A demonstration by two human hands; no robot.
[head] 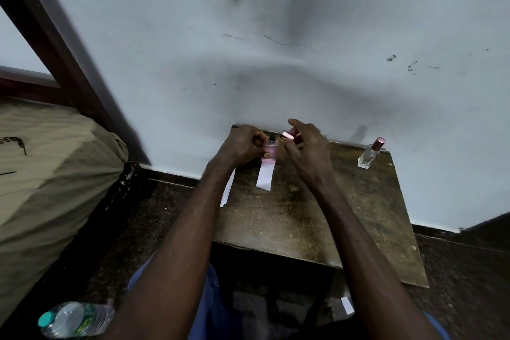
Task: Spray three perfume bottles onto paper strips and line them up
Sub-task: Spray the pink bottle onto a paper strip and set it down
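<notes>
Pink glass sits in our left hand (240, 146): the pink perfume bottle (269, 148) stands upright near the far edge of the table (303, 218). Our left fingers (255, 138) are curled round its left side, and its dark spray nozzle is bare on top. The bottle's base is over the far end of a white paper strip (265, 176) that runs toward us on the wood; whether the glass touches the paper we cannot tell.

Our right hand (309, 152) hovers just right of the bottle. Its fingertips pinch a rose-coloured cap (288, 135), which is tilted, close beside the nozzle and apart from it. The forefinger is lifted above the cap.

A second paper strip (228, 188) lies left of the first, partly hidden by our left forearm. A clear perfume bottle (368, 156) with its rose cap on stands at the table's far right corner, well apart from both hands. A plastic water bottle (74, 319) lies on the floor at lower left.
</notes>
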